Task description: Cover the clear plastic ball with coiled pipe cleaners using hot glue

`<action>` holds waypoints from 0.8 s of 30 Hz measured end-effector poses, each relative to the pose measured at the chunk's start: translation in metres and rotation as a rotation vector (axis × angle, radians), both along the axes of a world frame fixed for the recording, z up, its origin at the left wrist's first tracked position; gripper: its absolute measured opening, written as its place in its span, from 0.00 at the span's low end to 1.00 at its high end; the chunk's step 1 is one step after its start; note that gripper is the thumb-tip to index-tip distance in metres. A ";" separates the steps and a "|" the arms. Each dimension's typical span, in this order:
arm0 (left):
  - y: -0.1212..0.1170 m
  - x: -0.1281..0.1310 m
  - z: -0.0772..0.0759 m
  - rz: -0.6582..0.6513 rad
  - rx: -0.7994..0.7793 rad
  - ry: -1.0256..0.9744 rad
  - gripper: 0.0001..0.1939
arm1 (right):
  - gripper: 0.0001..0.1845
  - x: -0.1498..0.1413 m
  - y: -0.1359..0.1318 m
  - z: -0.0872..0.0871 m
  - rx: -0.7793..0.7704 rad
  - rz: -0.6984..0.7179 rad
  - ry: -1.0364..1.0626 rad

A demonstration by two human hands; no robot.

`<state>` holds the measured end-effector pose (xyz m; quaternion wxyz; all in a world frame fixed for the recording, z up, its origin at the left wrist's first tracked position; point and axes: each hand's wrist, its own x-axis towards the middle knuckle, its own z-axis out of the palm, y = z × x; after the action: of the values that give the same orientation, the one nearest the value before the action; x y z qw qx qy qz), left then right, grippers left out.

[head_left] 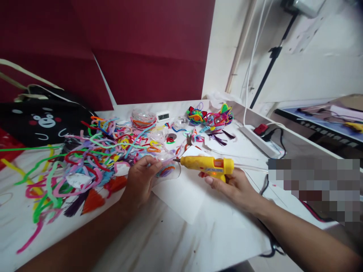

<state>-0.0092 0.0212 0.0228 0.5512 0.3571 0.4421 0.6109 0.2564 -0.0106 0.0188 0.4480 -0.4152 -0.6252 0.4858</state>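
Across the left lie fuzzy, bright craft stems (96, 166). Near the middle, the left hand (143, 175) pinches a clear, round plastic piece (172, 170) between its fingers; the right hand (239, 189) grips a yellow plastic glue gun (202, 164), its tip near the left fingertips.

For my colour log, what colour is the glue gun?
The glue gun is yellow; the head view shows it.
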 end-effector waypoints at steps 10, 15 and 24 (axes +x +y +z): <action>-0.007 0.008 0.008 -0.020 -0.003 -0.034 0.24 | 0.19 0.001 0.002 -0.003 0.003 -0.017 -0.056; -0.008 0.007 0.006 -0.063 0.002 -0.020 0.23 | 0.19 0.000 0.002 -0.002 0.003 -0.015 -0.081; -0.009 0.009 0.005 -0.058 -0.009 -0.026 0.24 | 0.22 0.001 0.000 -0.002 0.077 0.001 -0.143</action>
<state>0.0000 0.0127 0.0278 0.5760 0.3594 0.4273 0.5971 0.2579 -0.0102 0.0166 0.4178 -0.4309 -0.6740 0.4307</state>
